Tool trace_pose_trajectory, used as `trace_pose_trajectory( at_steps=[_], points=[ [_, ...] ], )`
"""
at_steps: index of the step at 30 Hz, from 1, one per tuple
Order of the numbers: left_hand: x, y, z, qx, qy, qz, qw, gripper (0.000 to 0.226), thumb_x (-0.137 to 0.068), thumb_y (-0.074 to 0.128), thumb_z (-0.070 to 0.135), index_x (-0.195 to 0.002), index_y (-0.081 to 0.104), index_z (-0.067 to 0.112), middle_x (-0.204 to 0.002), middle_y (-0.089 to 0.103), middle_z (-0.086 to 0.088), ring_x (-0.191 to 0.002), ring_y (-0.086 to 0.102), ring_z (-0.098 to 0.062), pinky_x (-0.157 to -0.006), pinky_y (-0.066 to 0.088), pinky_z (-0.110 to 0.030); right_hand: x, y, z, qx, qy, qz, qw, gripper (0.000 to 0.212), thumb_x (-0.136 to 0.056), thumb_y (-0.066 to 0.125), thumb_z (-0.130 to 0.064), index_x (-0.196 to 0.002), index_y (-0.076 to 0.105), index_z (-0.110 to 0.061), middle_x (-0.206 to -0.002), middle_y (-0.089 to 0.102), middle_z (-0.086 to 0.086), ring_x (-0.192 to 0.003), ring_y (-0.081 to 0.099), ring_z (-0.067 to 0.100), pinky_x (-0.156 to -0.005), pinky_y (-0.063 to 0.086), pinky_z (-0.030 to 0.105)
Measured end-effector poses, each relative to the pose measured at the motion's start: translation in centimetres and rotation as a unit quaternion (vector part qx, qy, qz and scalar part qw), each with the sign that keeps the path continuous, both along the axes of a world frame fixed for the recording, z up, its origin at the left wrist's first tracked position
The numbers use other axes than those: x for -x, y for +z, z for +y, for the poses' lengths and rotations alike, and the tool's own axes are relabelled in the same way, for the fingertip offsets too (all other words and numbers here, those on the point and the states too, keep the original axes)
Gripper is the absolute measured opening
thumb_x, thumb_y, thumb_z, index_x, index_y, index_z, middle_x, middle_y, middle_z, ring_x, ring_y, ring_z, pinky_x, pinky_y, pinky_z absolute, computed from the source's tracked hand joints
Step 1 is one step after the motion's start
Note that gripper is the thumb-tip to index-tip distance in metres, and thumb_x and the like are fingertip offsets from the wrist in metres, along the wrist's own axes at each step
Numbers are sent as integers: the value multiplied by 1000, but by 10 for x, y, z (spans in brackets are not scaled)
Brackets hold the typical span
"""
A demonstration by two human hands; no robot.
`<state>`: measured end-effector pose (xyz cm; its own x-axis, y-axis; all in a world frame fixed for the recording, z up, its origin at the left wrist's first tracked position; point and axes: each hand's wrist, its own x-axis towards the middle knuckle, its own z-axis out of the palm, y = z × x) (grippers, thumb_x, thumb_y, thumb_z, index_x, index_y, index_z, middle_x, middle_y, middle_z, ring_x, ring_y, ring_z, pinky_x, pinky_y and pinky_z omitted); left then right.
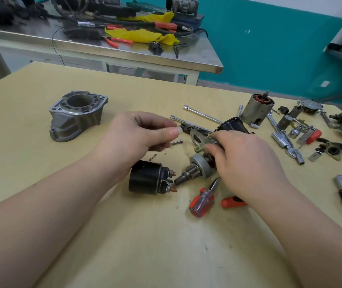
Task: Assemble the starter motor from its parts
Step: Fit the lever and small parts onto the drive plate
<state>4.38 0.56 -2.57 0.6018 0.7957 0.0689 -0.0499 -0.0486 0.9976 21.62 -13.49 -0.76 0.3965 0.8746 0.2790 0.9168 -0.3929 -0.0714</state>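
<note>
Left hand point(143, 132) hovers above the wooden table point(62, 183), palm down, thumb and fingertips drawn together; whether they pinch anything I cannot tell, it is blurred; a small bolt point(177, 142) lies just beside them. Right hand point(242, 161) reaches in, fingers curled round the drive assembly, its flanged bracket point(200, 141) and pinion gear point(195, 170) poking out; black solenoid point(148, 177) sits below the left wrist; aluminium nose housing point(75, 115) stands well apart, far left.
</note>
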Motion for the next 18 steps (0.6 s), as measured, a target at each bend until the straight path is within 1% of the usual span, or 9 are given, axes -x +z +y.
trace_pose_trajectory(
  at_steps=[3,5,6,7,9,11,12,14,18],
  points=[
    [0,5,0,-11,14,-27,999,19,-79,88,13,-98,87,14,-92,84,-9,-82,80,-20,-77,62,-22,-11,-1,-3,-100,9,76,992,26,-105,55,-37,-118,72,-22,-95,73,-4,-88,66,21,-74,52,32],
    [0,9,-4,-22,12,-69,997,16,-86,82,1,-100,83,8,-93,83,-13,-88,81,-27,-80,63,-25,-14,1,-5,-207,-5,184,961,18,-104,60,-32,-110,76,-25,-85,72,-16,-79,64,1,-69,46,11],
    [1,11,-6,-36,15,-88,995,14,-88,80,-2,-100,82,6,-92,83,-14,-88,82,-29,-80,63,-26,-14,2,-6,-253,-10,263,931,17,-105,60,-30,-102,77,-28,-80,73,-17,-77,66,-2,-66,44,6],
    [1,13,-10,-54,18,-102,993,13,-88,80,0,-100,82,6,-90,83,-14,-86,82,-31,-79,64,-27,-11,3,-6,-282,-8,359,890,22,-106,59,-27,-94,77,-28,-80,75,-13,-74,68,1,-64,48,10],
    [3,18,-18,-97,23,-123,987,12,-86,82,9,-98,82,9,-87,83,-8,-79,80,-25,-77,62,-26,2,3,-8,-295,21,545,785,39,-108,51,-11,-82,79,-20,-78,74,4,-62,64,17,-52,50,26],
    [5,21,-23,-163,23,-124,979,11,-87,84,14,-98,83,13,-89,82,0,-80,76,-14,-76,59,-23,12,2,-8,-299,53,647,700,48,-103,43,5,-73,75,-15,-73,65,14,-56,51,21,-47,42,28],
    [5,21,-25,-197,20,-116,973,10,-88,84,15,-98,83,16,-94,79,3,-84,73,-11,-76,58,-23,14,1,-8,-300,64,664,682,45,-101,41,8,-75,73,-11,-73,62,16,-55,48,20,-46,40,28],
    [5,21,-28,-230,12,-101,968,10,-88,84,18,-97,83,20,-107,66,0,-94,67,-9,-76,57,-21,15,-2,-8,-308,76,658,682,38,-99,40,10,-82,71,-5,-75,62,18,-56,49,20,-46,40,29],
    [2,21,-28,-211,16,-53,976,13,-80,84,28,-92,84,24,-125,60,0,-114,64,-1,-84,59,-17,14,-10,-10,-337,77,587,732,44,-104,48,-2,-77,76,-21,-73,68,4,-62,54,20,-50,45,32]
  ],
)
